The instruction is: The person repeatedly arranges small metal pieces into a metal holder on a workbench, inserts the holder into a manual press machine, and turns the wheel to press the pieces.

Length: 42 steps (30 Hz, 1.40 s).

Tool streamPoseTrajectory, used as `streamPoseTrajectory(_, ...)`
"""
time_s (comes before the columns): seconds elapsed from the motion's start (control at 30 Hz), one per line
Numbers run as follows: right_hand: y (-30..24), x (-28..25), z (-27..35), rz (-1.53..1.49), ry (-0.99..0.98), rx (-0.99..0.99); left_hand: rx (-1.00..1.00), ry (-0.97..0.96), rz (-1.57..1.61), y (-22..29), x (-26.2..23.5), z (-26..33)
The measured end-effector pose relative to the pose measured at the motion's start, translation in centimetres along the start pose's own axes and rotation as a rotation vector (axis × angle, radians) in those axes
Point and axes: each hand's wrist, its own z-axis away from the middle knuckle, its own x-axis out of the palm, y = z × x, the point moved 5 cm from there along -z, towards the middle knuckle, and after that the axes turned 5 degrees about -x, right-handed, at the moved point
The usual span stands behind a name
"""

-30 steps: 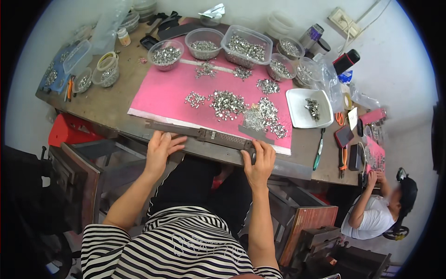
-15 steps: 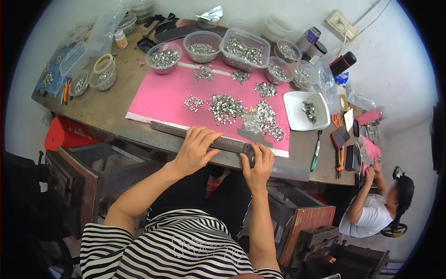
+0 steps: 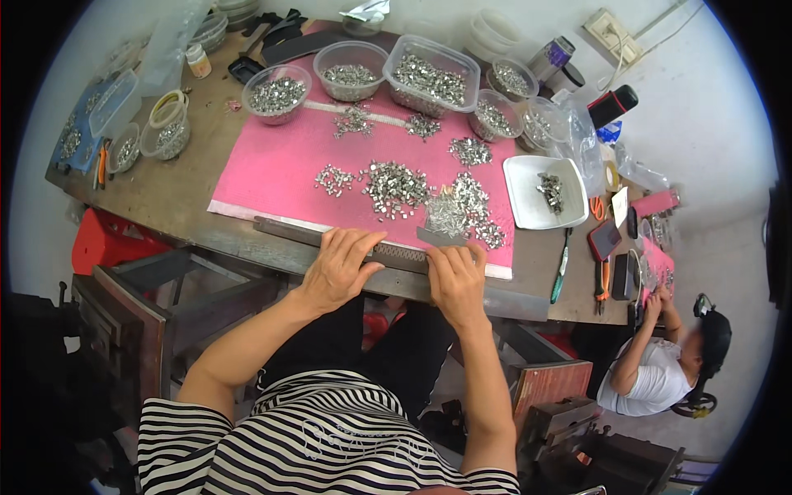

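A long dark metal bar [image 3: 402,256] with a row of small slots lies along the table's front edge. My left hand [image 3: 337,268] grips it near its middle, fingers over the far side and thumb toward the near side. My right hand [image 3: 456,282] is closed over the bar further right, covering what lies under its fingers. Just beyond the bar a pink mat [image 3: 276,169] carries several heaps of small silvery metal pieces [image 3: 394,190]. A pile of thin clear-looking pieces [image 3: 447,216] lies nearest my right hand, beside a short flat grey strip [image 3: 441,238].
Plastic tubs [image 3: 279,120] of metal pieces line the mat's far side. A white tray [image 3: 520,216] stands right, near a green-handled brush [image 3: 562,268] and orange-handled pliers [image 3: 605,280]. A red stool [image 3: 103,239] is at left; a co-worker [image 3: 652,375] sits at right.
My right hand has turned, its fingers now folded over the bar and its thumb tucked lower. My left hand keeps its grip. The whole view has shifted slightly.
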Motion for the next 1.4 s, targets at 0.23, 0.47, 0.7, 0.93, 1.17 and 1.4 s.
streamPoseTrajectory(0.23,0.3,-0.8,-1.2,-0.017,-0.041,-0.233,-0.018,-0.019,0.013,0.1,0.0,0.0)
streamPoseTrajectory(0.47,13.7,-6.8,-0.8,0.445,0.124,0.343,-0.011,-0.008,-0.019,0.3,0.1,-0.2)
streamPoseTrajectory(0.7,9.7,-3.6,2.6,0.145,-0.061,0.318,-0.002,-0.096,-0.024,1.8,-0.1,-2.2)
streamPoseTrajectory(0.93,6.8,-0.3,3.5,0.167,-0.202,0.321,0.196,-0.344,-0.103,5.1,9.8,-8.6)
streamPoseTrajectory(1.17,5.9,-2.5,5.6,0.099,-0.221,0.272,0.249,-0.505,-0.054,5.6,10.6,-7.4)
streamPoseTrajectory(1.4,7.0,-3.8,5.3,-0.059,0.084,0.396,0.124,-0.184,0.221,3.9,9.1,-9.3)
